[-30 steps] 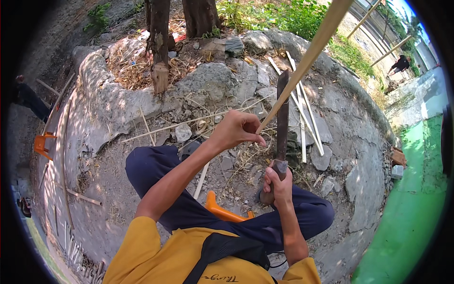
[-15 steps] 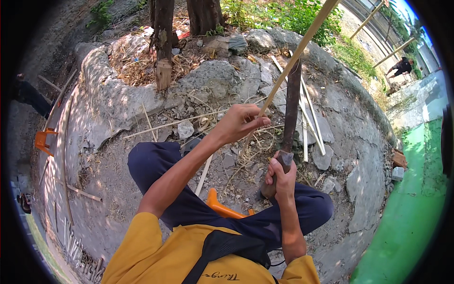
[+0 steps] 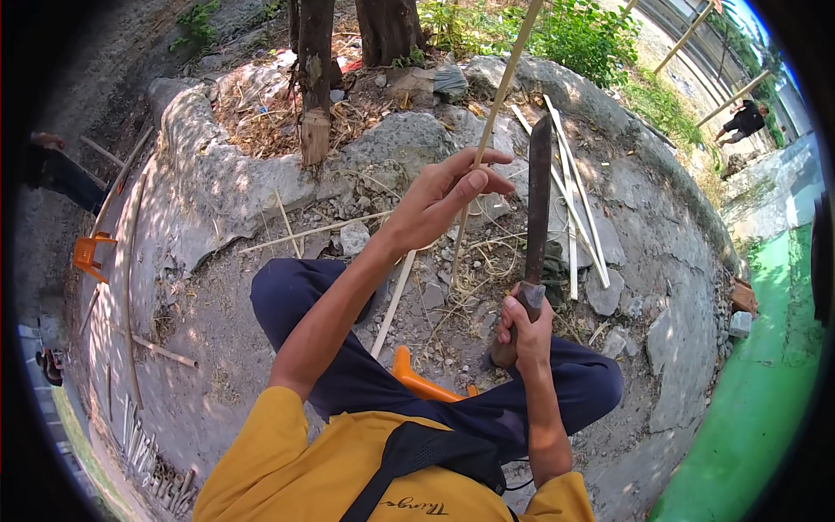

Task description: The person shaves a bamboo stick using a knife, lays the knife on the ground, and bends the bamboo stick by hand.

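My left hand (image 3: 445, 198) is raised in front of me, its thumb and fingers loosely around a long, thin bamboo strip (image 3: 502, 87). The strip stands nearly upright and leans a little to the right; its lower part runs down behind the hand towards the ground. My right hand (image 3: 525, 329) is wrapped round the wooden handle of a machete (image 3: 539, 196), over my right knee. Its dark, broad blade points up and away, to the right of the strip and apart from it.
Pale split bamboo strips (image 3: 571, 196) and curly shavings lie on the broken concrete ahead. Beyond are a rough stone ledge (image 3: 391, 143) and tree trunks (image 3: 387, 30). An orange stool (image 3: 91, 254) is at left. One person (image 3: 746, 120) is far right, another (image 3: 61, 174) far left.
The fingers of my left hand have loosened and stretched out along the strip. The strip now stands steeper, its top further left. My right hand keeps its hold on the machete.
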Action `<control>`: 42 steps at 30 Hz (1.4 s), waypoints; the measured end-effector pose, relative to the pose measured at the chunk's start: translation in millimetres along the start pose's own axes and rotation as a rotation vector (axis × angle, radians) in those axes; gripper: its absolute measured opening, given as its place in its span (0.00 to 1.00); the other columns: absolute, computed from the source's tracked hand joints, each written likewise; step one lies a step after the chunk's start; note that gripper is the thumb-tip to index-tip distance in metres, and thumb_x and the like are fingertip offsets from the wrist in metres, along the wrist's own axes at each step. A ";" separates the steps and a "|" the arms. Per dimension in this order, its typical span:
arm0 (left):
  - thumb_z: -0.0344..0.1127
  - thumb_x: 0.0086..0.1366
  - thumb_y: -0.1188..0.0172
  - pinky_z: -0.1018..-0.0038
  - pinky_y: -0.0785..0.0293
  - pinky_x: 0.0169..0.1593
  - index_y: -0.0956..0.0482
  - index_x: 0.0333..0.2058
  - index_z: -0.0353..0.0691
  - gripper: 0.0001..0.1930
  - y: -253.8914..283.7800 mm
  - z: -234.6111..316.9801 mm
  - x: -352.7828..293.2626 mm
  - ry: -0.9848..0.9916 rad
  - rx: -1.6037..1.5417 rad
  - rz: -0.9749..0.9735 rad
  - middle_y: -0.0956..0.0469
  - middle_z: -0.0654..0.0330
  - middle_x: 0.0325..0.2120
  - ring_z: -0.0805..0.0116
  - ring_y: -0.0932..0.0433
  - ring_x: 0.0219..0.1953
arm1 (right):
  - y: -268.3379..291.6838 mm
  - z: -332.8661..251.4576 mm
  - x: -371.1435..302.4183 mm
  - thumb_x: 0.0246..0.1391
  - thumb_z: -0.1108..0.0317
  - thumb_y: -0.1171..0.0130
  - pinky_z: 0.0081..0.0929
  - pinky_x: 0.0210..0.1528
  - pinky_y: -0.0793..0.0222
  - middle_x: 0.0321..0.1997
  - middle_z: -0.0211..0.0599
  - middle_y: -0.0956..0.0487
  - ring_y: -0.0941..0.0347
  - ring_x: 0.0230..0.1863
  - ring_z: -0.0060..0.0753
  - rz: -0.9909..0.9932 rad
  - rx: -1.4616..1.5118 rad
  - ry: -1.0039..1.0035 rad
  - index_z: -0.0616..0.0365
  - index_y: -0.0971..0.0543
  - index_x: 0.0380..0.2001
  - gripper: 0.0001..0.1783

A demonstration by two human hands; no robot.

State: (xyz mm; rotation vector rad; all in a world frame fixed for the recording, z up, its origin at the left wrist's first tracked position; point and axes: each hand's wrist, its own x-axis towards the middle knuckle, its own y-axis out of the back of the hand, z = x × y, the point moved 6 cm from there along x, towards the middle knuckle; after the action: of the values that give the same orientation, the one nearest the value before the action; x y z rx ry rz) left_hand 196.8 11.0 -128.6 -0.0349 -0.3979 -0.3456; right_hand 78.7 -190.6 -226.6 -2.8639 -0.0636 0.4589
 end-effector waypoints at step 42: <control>0.60 0.76 0.63 0.76 0.64 0.16 0.48 0.26 0.50 0.24 -30.9 164.4 -46.1 -0.431 -0.053 0.384 0.52 0.69 0.14 0.80 0.59 0.11 | 12.2 -27.4 -105.4 0.65 0.54 0.45 0.17 0.18 0.39 0.15 0.26 0.29 0.33 0.14 0.15 -0.401 -0.002 -0.105 0.60 0.28 0.34 0.18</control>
State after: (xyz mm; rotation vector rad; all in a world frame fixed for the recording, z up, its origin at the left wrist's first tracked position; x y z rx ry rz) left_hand 85.2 13.3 4.1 -0.2371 -0.7940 0.0362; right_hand -12.8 -217.1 -172.4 -2.7246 -0.6410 0.5209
